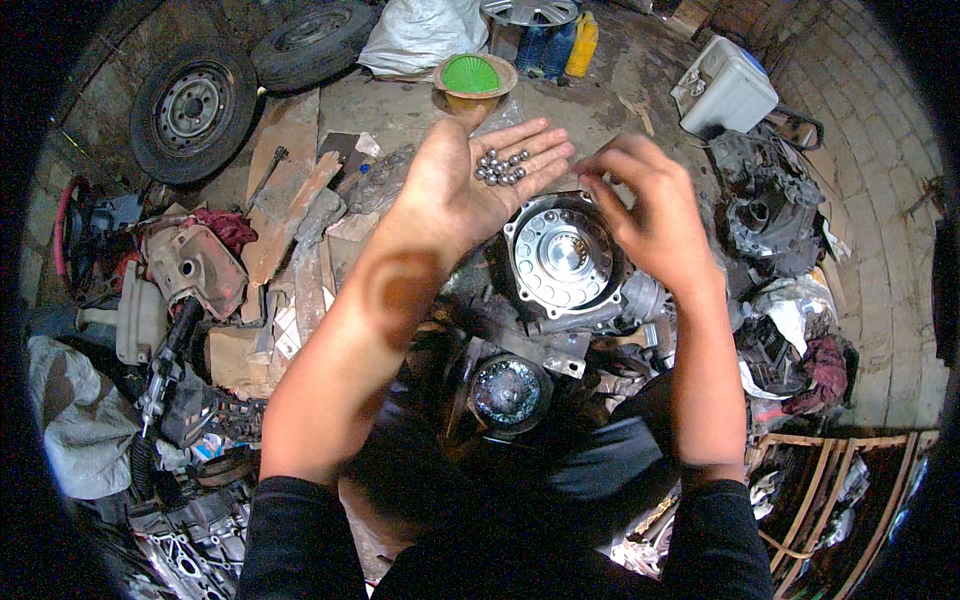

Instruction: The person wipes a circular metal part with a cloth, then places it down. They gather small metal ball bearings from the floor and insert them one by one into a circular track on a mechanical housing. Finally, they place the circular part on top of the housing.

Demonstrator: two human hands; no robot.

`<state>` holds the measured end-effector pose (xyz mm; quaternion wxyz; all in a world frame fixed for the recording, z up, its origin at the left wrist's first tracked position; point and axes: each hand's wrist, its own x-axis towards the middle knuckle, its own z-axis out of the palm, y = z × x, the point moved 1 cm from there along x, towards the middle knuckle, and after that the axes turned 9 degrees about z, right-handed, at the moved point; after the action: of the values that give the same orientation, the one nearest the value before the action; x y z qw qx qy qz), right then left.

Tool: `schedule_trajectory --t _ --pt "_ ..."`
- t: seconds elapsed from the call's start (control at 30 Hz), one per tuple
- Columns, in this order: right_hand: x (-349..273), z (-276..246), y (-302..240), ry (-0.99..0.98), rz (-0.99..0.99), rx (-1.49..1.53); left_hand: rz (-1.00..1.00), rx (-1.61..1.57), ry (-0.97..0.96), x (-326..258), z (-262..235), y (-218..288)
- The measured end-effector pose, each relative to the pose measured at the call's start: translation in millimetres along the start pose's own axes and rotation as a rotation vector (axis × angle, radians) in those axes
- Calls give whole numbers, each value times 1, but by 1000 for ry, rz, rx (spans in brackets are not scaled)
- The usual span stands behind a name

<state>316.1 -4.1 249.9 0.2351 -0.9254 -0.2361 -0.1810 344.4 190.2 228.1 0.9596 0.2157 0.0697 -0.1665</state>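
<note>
My left hand [455, 190] is held palm up with its fingers stretched out. A small cluster of shiny steel balls [500, 168] rests on that palm and the finger bases. Just to the right, my right hand [655, 205] is raised with thumb and fingers curled together; they are slightly blurred, and whatever they pinch is too small to make out. Below both hands sits a round metal housing [512, 262] with bolt lugs around its rim. Inside it lies a bright disc [541, 282] with a ring of round pockets and a splined centre hole.
Nearer my legs stands a round container [508, 392] with dark, glossy contents. A bowl with a green piece [470, 74] is ahead. Tyres [193, 112] lean at far left, a white container [725, 88] stands at far right, and a dark gearbox casing [765, 200] lies right.
</note>
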Motion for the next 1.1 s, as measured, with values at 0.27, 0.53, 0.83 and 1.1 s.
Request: schedule_trajectory --t 0.27,0.53,0.83,1.1 --pt "-3 -7 -19 -86 -53 89 -132 89 -90 1 -2 -10" --pt "-6 5 -20 -77 -35 114 -131 239 -71 -3 2 -20" --pt "-4 4 -26 -33 -108 6 -172 156 -118 5 0 -18" --pt "-2 5 -13 -42 31 136 -196 -26 -195 10 -3 -12"
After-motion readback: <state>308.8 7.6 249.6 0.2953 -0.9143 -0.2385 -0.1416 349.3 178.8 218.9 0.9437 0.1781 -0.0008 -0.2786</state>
